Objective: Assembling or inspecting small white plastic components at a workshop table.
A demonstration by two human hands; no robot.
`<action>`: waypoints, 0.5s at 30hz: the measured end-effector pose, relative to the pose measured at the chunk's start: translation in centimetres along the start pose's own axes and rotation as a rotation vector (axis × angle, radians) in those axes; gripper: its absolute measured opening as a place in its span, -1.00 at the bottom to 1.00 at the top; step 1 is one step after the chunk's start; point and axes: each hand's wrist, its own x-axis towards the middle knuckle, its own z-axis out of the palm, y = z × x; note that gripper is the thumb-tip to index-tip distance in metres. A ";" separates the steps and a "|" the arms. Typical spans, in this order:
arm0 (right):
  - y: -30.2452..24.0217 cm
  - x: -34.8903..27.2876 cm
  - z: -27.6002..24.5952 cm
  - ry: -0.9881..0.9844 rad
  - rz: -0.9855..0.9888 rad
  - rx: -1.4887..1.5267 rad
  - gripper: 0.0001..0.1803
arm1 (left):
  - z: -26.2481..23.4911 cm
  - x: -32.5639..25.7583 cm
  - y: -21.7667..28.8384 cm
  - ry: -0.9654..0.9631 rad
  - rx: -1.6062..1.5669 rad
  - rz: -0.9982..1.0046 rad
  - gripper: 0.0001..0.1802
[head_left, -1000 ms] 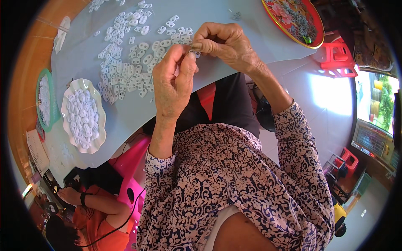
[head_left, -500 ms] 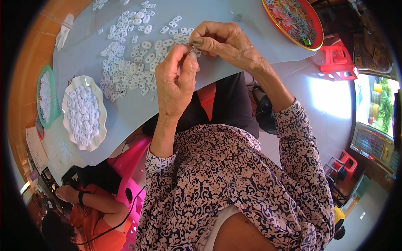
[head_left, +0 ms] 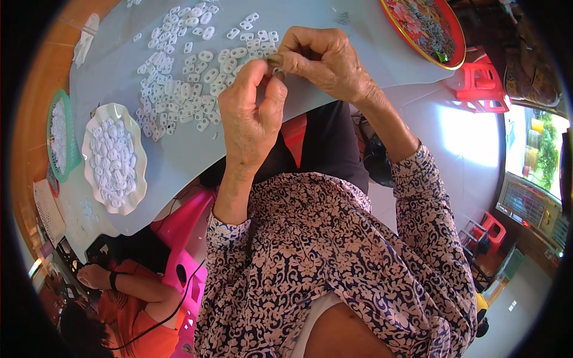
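Observation:
My left hand (head_left: 253, 113) comes up from below, thumb and forefinger pinched on a small white plastic piece (head_left: 277, 71), mostly covered by the fingertips. My right hand (head_left: 322, 62) meets it from the right, its thumb and forefinger pressed together right at the same spot; whatever they grip is too small and hidden to name. Left of the hands, many loose white two-hole plastic pieces (head_left: 173, 98) lie spread over the grey-blue tabletop (head_left: 119, 65). A scalloped cream dish (head_left: 141, 179) at the left holds rounded white pieces.
Beyond the dish stands a green basket (head_left: 73, 156) of small white parts. A round red tray (head_left: 458, 45) with small metal parts, perhaps springs, sits at the far right. Red stools (head_left: 483, 86) stand on the floor. Another person (head_left: 143, 304) sits lower left, beside a pink chair (head_left: 185, 232).
Both hands stay joined at the fingertips, with only slight shifts of the fingers. The whole view has shifted a little, moving the table and dish slightly left.

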 end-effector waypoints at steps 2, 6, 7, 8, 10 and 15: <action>-0.3 0.1 0.0 -0.032 0.038 -0.036 -0.70 | 0.0 -0.2 0.0 -0.008 -0.102 -0.061 -0.90; -0.2 0.1 -0.4 -0.072 0.106 0.075 -0.72 | -0.2 -0.1 0.9 -0.046 -0.226 -0.206 -0.90; 0.2 0.0 -0.2 -0.051 0.073 0.115 -0.74 | -0.2 -0.1 0.9 -0.045 -0.226 -0.206 -0.90; 0.4 -0.1 -0.1 -0.030 0.042 0.155 -0.77 | -0.2 -0.1 0.9 -0.042 -0.246 -0.217 -0.90; 0.8 -0.2 0.0 -0.037 0.013 0.189 -0.79 | -0.2 -0.1 1.0 -0.040 -0.267 -0.229 -0.90; 0.2 -0.4 -0.1 -0.053 0.051 0.195 -0.83 | -0.2 0.0 0.8 -0.048 -0.228 -0.216 -0.90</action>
